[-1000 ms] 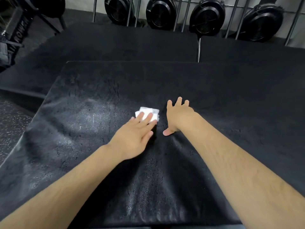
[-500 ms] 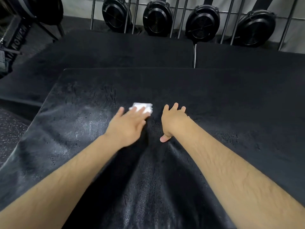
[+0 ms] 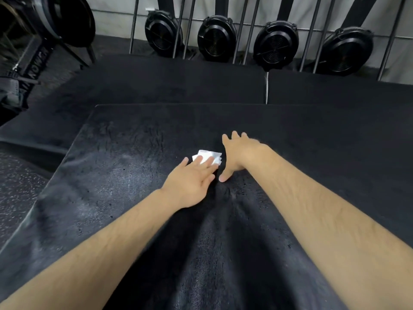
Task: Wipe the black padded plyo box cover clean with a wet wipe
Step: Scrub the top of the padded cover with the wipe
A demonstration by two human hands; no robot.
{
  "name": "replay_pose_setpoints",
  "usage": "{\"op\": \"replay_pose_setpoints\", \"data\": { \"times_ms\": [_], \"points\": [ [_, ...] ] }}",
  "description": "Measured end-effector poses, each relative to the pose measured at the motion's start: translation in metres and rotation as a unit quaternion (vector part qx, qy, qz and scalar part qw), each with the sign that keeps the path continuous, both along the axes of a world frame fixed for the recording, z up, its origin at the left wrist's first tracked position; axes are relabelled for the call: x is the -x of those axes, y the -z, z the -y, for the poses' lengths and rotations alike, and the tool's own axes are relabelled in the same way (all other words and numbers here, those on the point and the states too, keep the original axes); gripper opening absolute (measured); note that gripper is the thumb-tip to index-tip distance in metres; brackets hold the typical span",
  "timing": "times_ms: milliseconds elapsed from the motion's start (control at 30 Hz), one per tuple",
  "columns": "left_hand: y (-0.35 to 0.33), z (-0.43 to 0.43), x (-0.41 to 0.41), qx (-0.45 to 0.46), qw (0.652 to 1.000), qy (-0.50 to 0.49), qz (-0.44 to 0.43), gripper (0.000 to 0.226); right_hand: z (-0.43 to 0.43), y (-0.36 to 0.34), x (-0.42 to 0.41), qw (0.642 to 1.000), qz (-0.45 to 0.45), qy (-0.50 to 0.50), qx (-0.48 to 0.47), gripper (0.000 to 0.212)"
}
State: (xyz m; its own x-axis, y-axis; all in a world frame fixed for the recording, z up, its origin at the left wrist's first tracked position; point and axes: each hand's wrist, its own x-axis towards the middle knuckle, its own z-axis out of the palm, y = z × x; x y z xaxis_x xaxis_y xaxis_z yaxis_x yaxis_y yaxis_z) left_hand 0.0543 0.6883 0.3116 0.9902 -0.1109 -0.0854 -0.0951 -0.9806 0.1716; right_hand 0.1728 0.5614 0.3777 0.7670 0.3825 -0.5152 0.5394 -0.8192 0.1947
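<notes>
A person's two bare forearms are reaching forward over one black padded plyo box cover [image 3: 125, 171], whose grainy top is filling most of the head view and is showing a pale, dull sheen on its left half. One white wet wipe [image 3: 210, 155], folded into a small pad, is lying on the cover near its middle. The left hand [image 3: 191, 182] is pressing down on the near edge of the wipe with straight, flat fingers, gripping nothing. The right hand [image 3: 242, 156] is resting palm down on the cover just beside the wipe's right edge, its fingers spread and straight and its thumb pointing back toward the person; it too is holding nothing. Behind the cover, two lower black pads are lying side by side, a left pad [image 3: 156, 81] and a right pad [image 3: 335, 90], with a thin pale gap between them. Along the back wall, four round black fan housings are standing in a row among slanted metal bars: the first [image 3: 163, 33], second [image 3: 215, 38], third [image 3: 276, 44] and fourth [image 3: 347, 50]. A fifth, larger round housing [image 3: 67, 16] is showing partly at the top left. Below it, a black beam [image 3: 35, 63] is carrying white capital letters, too skewed to read with confidence. A speckled dark floor [image 3: 15, 186] is showing at the left edge.
</notes>
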Motion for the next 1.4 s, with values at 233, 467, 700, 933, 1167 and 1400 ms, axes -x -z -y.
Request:
{"op": "replay_pose_setpoints", "data": {
  "times_ms": [233,467,700,933,1167,1400],
  "points": [
    [-0.004,-0.025,-0.02,0.017,0.996,-0.091,-0.004,0.049,-0.02,0.014,-0.004,0.998,-0.027,-0.009,0.055,0.129],
    [-0.006,-0.038,-0.05,0.011,0.998,-0.062,-0.03,0.051,-0.038,0.046,-0.025,0.994,-0.033,0.04,0.095,0.149],
    [-0.011,-0.044,-0.071,-0.066,0.992,-0.091,-0.052,0.053,-0.034,0.045,-0.022,0.994,-0.018,0.01,0.104,0.14],
    [-0.014,-0.043,-0.06,0.081,0.991,-0.055,-0.089,0.048,-0.048,0.053,-0.028,0.992,-0.032,0.047,0.113,0.143],
    [-0.023,-0.051,-0.105,0.056,0.99,-0.074,-0.11,0.049,-0.052,0.063,-0.038,0.988,-0.042,0.024,0.15,0.15],
    [-0.024,-0.062,-0.112,0.015,0.993,-0.081,-0.089,0.051,-0.062,0.065,-0.048,0.979,-0.071,0.02,0.188,0.144]
  ]
}}
